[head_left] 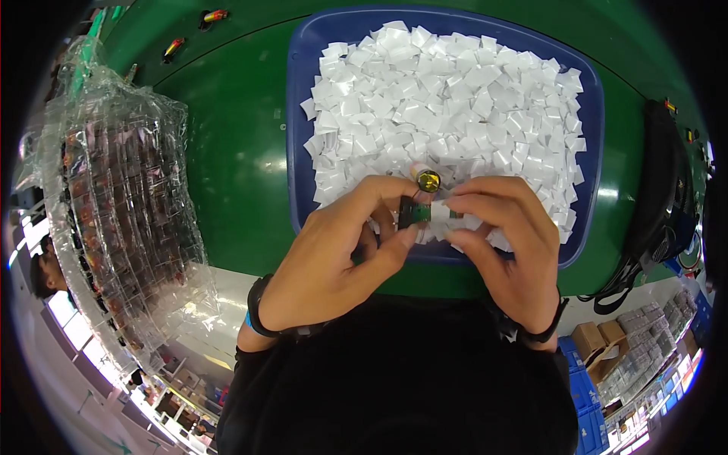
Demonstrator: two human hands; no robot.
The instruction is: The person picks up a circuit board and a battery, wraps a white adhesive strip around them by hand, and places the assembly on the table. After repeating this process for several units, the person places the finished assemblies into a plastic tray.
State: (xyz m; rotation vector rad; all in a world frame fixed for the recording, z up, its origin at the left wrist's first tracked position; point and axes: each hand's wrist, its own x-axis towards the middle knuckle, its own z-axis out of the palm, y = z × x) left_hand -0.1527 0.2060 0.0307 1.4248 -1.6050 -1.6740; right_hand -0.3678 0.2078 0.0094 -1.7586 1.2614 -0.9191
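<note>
My left hand (334,254) pinches the left end of a small glossy piece (414,214) with dark and green parts, between thumb and fingers. My right hand (512,246) has its thumb and fingertips closed at the other end, by a white section (440,211). What kind of thing this is cannot be made out. Just above it, beside my left fingertips, a small cylinder (428,180) shows a shiny yellow-gold end; whether a finger supports it is unclear. Both hands are over the near part of a blue tray (294,91) heaped with small white pieces (447,98).
Left of the tray, a large clear plastic bag (129,205) holds rows of clear compartments. Small red-and-yellow items (174,50) lie on the green table (235,152) at the far left. A black bag (660,189) with straps lies along the right side. Cardboard boxes (599,341) stand behind at lower right.
</note>
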